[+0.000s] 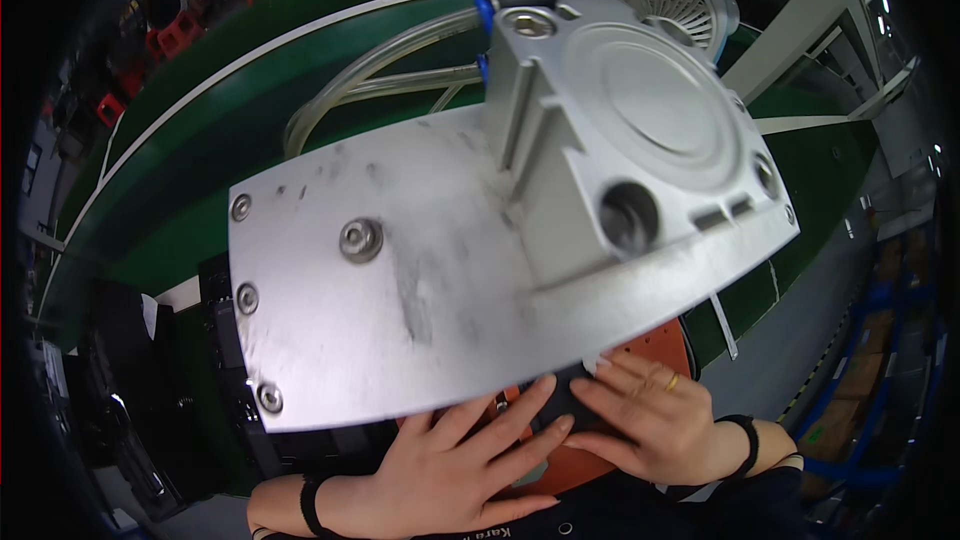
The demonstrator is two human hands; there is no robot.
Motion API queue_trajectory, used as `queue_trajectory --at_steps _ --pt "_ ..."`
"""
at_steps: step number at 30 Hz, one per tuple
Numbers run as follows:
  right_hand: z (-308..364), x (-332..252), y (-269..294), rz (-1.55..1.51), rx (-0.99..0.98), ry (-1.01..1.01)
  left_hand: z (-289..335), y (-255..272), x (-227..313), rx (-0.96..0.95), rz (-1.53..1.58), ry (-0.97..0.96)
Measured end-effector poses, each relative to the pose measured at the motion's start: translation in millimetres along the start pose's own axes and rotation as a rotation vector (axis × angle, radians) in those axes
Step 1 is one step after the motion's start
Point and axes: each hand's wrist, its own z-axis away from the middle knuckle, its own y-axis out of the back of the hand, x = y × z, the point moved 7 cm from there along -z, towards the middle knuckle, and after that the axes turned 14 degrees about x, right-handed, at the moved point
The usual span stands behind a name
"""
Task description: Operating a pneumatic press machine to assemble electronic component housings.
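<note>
Both hands pressing flat on orange-and-black pad (660,340) lying beneath large grey metal plate (400,280) of press fixture. Left hand (450,470) spreading its fingers (520,410) released, palm down, gripping nothing. Right hand (660,420) likewise lying unclenched, fingertips meeting left ones over dark centre piece (560,400). Pad mostly hiding under plate, directly below fingers. Clear hoses (370,80) looping behind over green belt (250,120).

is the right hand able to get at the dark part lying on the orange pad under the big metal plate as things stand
Probably yes. The right hand already rests its fingers on the dark part on the orange pad. The grey metal plate overhangs just above, but the near edge stays open. The left hand lies beside it.
</note>
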Motion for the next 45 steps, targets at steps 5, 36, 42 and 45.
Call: queue_trajectory --at_steps 5,36,42,45 --pt "3 18 -7 -0.945 -0.145 -0.78 -4 0 -3 0.048 0.068 -0.026" --pt "-15 -26 -39 -1.215 -0.288 -0.839 69 45 -2 0.365 0.571 0.607" --pt "-39 -53 -34 -1.029 -0.286 -0.553 82 80 -34 0.489 0.293 0.545" --pt "-61 -75 -24 -0.851 -0.279 -0.207 123 107 -117 0.731 0.326 0.775"
